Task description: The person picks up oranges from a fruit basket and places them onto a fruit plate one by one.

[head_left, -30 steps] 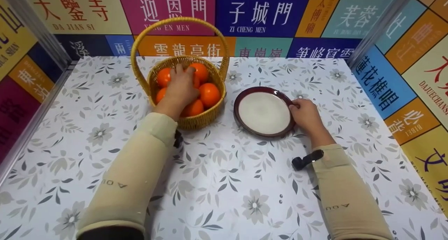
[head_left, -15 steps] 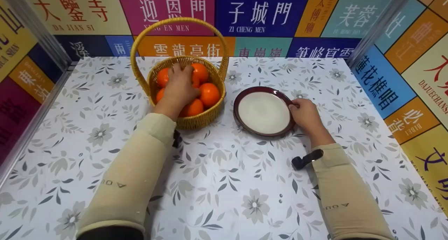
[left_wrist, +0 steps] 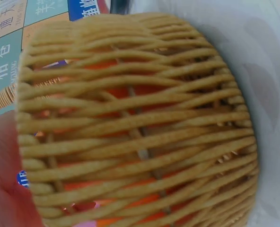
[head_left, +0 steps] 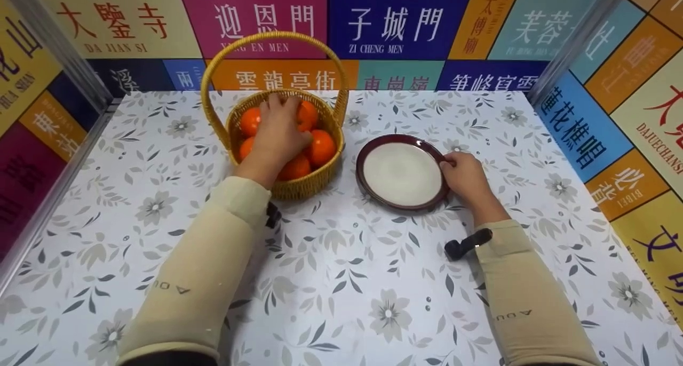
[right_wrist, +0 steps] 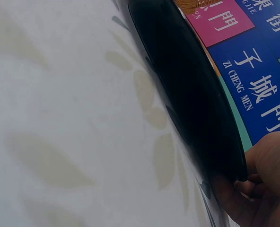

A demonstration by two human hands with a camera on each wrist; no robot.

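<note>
In the head view, my left hand (head_left: 280, 128) reaches down into a yellow wicker basket (head_left: 301, 187) of several oranges (head_left: 322, 148). Its fingers and thumb curl round an orange near the middle, mostly hidden beneath the hand. The left wrist view is filled by the basket's woven side (left_wrist: 144, 132), with orange colour showing through the gaps. To the right of the basket lies a round plate (head_left: 404, 174), cream inside with a dark red-brown rim. My right hand (head_left: 467, 178) pinches its right edge, thumb on top; the right wrist view shows fingers under the plate's dark outer side (right_wrist: 187, 90).
The basket's tall arched handle (head_left: 277, 34) rises above the left hand. A white floral cloth (head_left: 341, 280) covers the table. Upright panels (head_left: 395, 30) with coloured squares and large characters border the back and sides.
My left hand has shifted slightly to the right inside the basket and covers more of the middle orange. The right hand and plate stay put. The head view has tilted a little.
</note>
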